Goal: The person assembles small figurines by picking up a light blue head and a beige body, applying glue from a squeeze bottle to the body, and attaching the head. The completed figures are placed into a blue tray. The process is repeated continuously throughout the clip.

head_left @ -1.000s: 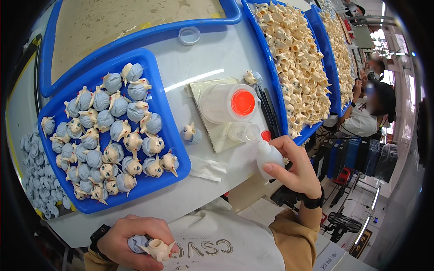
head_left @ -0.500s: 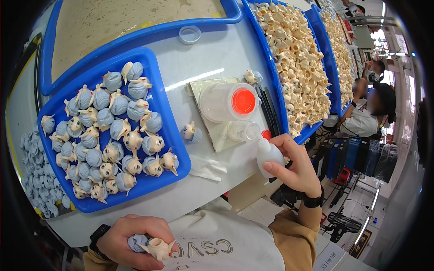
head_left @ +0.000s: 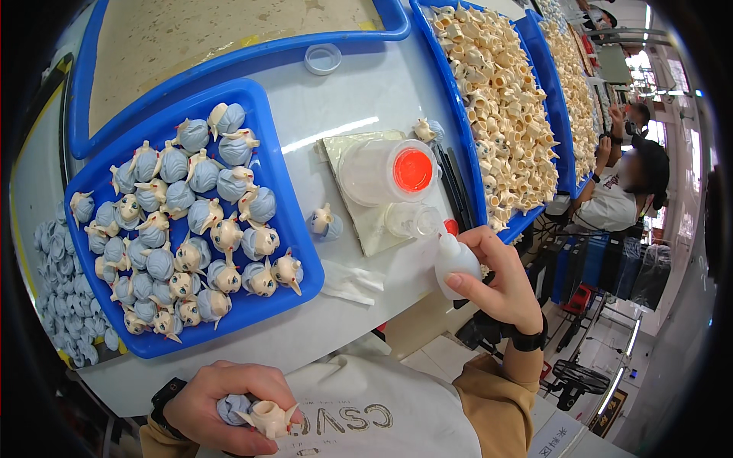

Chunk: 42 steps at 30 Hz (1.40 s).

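At the lower left, close to my body, my left hand (head_left: 229, 408) is closed around a doll head (head_left: 269, 418), cream-coloured with pointed ears and an opening facing up. A grey-blue hair piece (head_left: 234, 410) sits in the same grip. My right hand (head_left: 498, 284), over the table's front edge, has thumb and fingers round a small white squeeze bottle (head_left: 456, 267), its nozzle pointing up. Left of it a blue tray (head_left: 309, 294) holds many doll heads with grey-blue hair. A single haired head (head_left: 326, 223) rests on the table beside that tray.
A clear tub with a red-orange inside (head_left: 413, 169) and a small clear cup (head_left: 405, 220) stand on a pad. Blue bins (head_left: 458, 99) of bare cream heads line the right. White tissue (head_left: 353, 284) lies near the front edge. Another person (head_left: 622, 191) sits far right.
My hands and what they hold stay almost in place. At the far right, the other person's raised hands have shifted slightly.
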Tool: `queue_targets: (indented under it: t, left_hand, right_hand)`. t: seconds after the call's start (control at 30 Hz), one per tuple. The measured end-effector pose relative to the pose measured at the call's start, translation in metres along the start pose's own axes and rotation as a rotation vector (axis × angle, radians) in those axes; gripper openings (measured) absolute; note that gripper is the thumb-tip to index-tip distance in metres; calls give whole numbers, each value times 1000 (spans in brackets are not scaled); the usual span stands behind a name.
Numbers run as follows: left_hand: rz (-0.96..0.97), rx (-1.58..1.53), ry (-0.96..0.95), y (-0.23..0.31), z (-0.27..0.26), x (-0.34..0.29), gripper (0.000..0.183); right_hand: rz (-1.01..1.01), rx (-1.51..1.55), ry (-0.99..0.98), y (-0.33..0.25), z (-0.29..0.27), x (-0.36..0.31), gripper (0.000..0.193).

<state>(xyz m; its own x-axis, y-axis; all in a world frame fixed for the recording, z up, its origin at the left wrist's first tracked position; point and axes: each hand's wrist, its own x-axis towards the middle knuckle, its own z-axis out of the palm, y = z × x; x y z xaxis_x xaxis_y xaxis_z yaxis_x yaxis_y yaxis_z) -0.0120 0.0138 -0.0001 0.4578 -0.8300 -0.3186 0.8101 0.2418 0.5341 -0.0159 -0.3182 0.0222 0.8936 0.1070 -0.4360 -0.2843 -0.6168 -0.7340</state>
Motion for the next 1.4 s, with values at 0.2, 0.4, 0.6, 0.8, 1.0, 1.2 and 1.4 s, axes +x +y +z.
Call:
queue_targets:
  t: [0.2,0.4,0.6,0.8,1.0,1.2,1.4]
  left_hand:
    - [-2,7,-7,0,0,0,29]
    - [-1,7,-4,0,0,1,29]
    - [-12,-23,21,0,-1,-1,28]
    - [4,-47,52,2,-1,-2,29]
    - [20,-87,108,-2,0,-5,29]
    - [-3,-99,165,-1,7,-3,30]
    - [-102,-18,77,-1,-6,-5,32]
  right_hand:
    - [33,65,-26,1,-3,-2,30]
    - [95,474,-112,6,-9,-9,29]
    - [35,652,-185,-1,-16,-5,33]
    - [-32,649,-90,-15,-29,4,40]
    - [-255,187,319,-43,-48,55,32]
    - [-315,-284,288,-52,-40,134,30]
    - [-431,-422,332,-48,-35,131,38]
